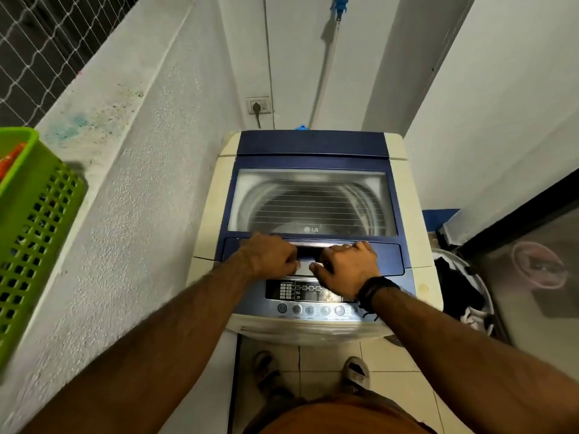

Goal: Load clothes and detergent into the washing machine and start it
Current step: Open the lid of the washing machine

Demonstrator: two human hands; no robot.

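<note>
Both hands gripped the handle of a closed top-loading washing machine (313,214) in a narrow utility corner.

The left hand (269,255) and right hand (349,264) had fingers curled on the lid handle (310,253), just beyond the control panel (310,291); dark clothes (457,283) lay heaped at right, a green basket (31,220) at left.

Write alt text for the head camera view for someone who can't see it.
Both hands, left hand and right hand, grip the handle at the front edge of the closed lid of a top-loading washing machine. Its control panel sits below; a green basket stands on the ledge to the left.
</note>
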